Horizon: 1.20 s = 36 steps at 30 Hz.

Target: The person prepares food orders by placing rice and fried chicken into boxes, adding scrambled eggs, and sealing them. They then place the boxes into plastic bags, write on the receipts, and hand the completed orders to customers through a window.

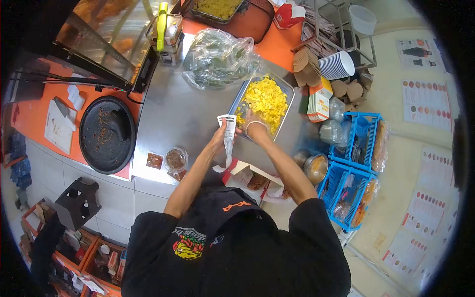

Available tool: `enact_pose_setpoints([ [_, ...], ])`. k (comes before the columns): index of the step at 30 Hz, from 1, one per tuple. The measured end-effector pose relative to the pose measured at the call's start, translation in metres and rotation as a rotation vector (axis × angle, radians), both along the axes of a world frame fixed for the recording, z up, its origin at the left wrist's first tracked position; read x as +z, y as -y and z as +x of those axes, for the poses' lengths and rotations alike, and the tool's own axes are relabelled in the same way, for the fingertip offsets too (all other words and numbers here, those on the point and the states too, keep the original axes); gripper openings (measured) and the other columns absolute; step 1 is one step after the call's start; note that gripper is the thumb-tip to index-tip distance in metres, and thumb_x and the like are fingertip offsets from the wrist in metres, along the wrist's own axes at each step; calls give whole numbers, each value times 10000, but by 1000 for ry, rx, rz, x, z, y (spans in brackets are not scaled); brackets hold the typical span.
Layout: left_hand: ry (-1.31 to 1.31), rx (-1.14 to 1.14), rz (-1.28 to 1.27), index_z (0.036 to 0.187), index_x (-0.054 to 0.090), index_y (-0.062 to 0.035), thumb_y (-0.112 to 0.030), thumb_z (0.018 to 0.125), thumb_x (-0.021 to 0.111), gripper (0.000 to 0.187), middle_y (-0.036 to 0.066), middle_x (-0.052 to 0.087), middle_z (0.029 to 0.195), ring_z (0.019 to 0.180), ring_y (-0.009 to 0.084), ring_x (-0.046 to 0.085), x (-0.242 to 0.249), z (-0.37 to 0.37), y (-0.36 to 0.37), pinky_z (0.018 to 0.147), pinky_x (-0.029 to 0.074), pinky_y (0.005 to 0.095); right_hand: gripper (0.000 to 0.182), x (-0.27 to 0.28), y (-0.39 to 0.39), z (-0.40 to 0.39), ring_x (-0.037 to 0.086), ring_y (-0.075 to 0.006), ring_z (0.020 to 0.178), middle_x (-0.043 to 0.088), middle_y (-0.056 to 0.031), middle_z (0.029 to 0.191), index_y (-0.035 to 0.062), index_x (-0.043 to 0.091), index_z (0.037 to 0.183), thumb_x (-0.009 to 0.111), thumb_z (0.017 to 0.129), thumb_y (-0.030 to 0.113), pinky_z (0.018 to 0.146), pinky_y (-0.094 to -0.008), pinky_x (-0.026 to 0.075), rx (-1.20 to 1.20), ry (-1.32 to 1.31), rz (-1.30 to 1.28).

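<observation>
My left hand (218,135) pinches a long printed receipt (228,129), whose lower end curls down toward me. My right hand (255,125), in what looks like a clear plastic glove, is at the near edge of a metal tray (289,99). Scrambled egg (267,100) in bright yellow pieces fills much of that tray. The right fingers are partly hidden, so what they hold does not show. Below my hands, between my forearms, open red-and-white food boxes (237,173) contain brown shredded food (257,182).
A clear plastic bag (217,57) of something green lies behind the tray. Sauce tub (176,158) and sauce packet (154,160) sit at left, beyond them a black stone mortar (89,153). Stacked paper cups (336,65), blue baskets (346,166) and a metal bowl (315,169) stand right.
</observation>
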State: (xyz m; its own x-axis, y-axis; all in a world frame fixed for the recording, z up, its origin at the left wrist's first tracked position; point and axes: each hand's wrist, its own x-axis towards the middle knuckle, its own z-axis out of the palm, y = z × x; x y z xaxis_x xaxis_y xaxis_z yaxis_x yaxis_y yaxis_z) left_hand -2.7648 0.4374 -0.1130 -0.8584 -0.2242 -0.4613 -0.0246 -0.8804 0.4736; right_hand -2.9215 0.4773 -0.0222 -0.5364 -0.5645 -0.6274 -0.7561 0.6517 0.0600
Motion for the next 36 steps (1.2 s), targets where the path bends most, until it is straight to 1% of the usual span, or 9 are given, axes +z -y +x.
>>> enact_pose_setpoints([
  [7,131,-26,-282,1185,564,-132,-686,950,290,662,44,660,921,743,77,537,24,6,-10,582,454,245,543,-64,-16,-70,653,-327,1025,668,-203,1099,38,612,1238,669,844,408,824,-482,516,40,113,-29],
  [12,261,-216,-492,936,681,-130,-661,953,373,614,1,589,804,706,82,525,38,52,-8,590,425,253,457,24,-72,-84,469,-85,532,519,-3,692,95,653,906,693,829,543,462,-286,384,-761,782,-583],
  [15,280,-251,-736,952,688,-68,-589,895,557,540,30,569,730,664,137,580,69,76,-34,599,485,265,511,89,-124,-57,431,-53,543,477,39,668,94,629,926,687,819,590,446,-260,341,-944,882,-846],
  [17,211,-146,-1035,1053,644,-39,-346,825,742,394,39,616,802,717,173,563,104,83,-64,666,483,318,499,126,-171,-15,419,-44,506,475,56,661,101,618,933,687,820,582,429,-234,329,-1075,744,-946],
  [20,28,41,-1622,1092,605,-4,-180,704,801,469,156,677,884,799,311,651,40,89,-91,735,517,393,542,147,-245,52,438,-41,508,520,50,680,101,636,987,669,817,615,445,-233,362,-1135,584,-845],
  [23,180,-522,-1150,1069,615,-4,-149,698,759,424,190,678,893,821,333,658,12,102,-91,751,509,415,595,116,-275,114,566,-138,593,602,6,722,60,599,1049,646,838,614,518,-319,461,-863,545,-1026],
  [26,142,-514,-1266,1041,619,9,-130,704,723,379,185,672,861,763,289,657,6,100,-89,732,513,397,526,10,-282,152,678,-316,869,660,-145,886,23,512,1153,639,894,463,711,-386,542,-708,347,-964],
  [29,144,-620,-1132,995,639,11,-114,736,718,298,141,683,823,709,218,647,12,98,-78,691,523,358,459,25,-230,165,631,-392,1016,595,-242,1109,21,467,1209,613,897,325,825,-454,529,-505,3,-588],
  [36,180,-493,-764,1009,647,8,-113,807,744,255,56,685,838,717,120,635,26,112,-74,645,526,263,437,-11,-222,177,547,-421,1135,494,-254,1277,31,442,1251,585,859,162,917,-532,474,-421,107,-729],
])
